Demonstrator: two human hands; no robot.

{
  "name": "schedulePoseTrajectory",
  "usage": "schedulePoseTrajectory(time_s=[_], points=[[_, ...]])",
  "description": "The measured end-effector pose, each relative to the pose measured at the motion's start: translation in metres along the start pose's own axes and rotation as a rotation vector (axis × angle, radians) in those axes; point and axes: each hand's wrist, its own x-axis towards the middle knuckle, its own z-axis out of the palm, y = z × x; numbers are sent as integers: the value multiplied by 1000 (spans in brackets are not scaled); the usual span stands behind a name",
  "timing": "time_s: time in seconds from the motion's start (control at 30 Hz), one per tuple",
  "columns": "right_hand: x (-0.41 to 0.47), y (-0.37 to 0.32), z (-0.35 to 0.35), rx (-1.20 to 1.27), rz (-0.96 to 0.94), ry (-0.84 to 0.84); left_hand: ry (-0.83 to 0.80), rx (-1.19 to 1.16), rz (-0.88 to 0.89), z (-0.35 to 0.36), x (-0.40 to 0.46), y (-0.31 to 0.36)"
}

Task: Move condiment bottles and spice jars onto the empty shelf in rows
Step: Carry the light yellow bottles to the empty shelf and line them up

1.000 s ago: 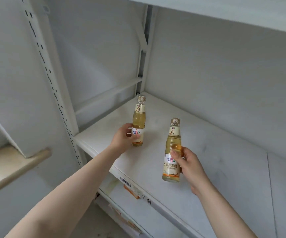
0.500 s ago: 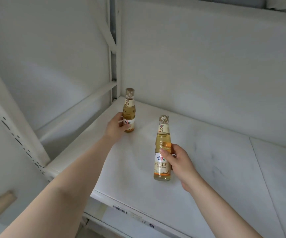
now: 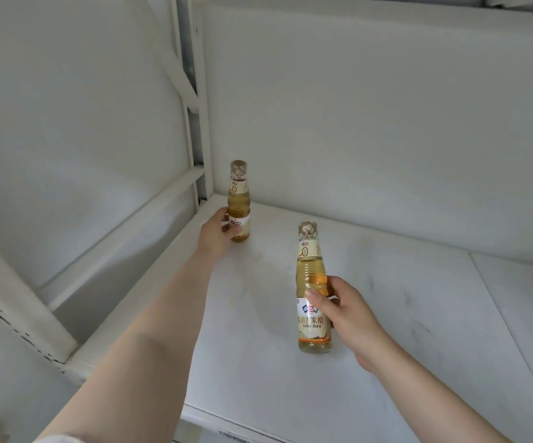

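Two glass bottles of pale yellow rice vinegar with white labels are upright over the white shelf [image 3: 418, 314]. My left hand [image 3: 215, 236] grips the far bottle [image 3: 238, 199] round its lower body, near the shelf's back left corner. My right hand [image 3: 342, 311] grips the near bottle [image 3: 311, 282] at mid-height, thumb across the label, in the middle of the shelf. The near bottle's base sits at or just above the shelf surface; I cannot tell which.
A white back panel [image 3: 370, 123] rises behind the shelf and a white upright post [image 3: 194, 91] stands at the back left corner. A slotted upright [image 3: 18, 321] borders the front left. A seam between shelf boards [image 3: 508, 321] runs on the right.
Both hands have carried their bottles deeper into the shelf. The left bottle has moved toward the back left corner, and the view has come closer.
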Motion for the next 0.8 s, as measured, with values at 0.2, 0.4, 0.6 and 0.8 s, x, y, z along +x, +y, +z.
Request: schedulePoseTrajectory(time_s=[0.2, 0.4, 0.6, 0.8], points=[[4, -4, 8, -27, -5, -32, -15, 48, -47, -4, -8, -1], [24, -19, 36, -28, -23, -71, 227, -30, -80, -24, -47, 37], [60, -35, 87, 32, -72, -72, -15, -90, 51, -53, -86, 87], [96, -32, 119, 9, -140, 2, 16, 1, 27, -58, -83, 85]])
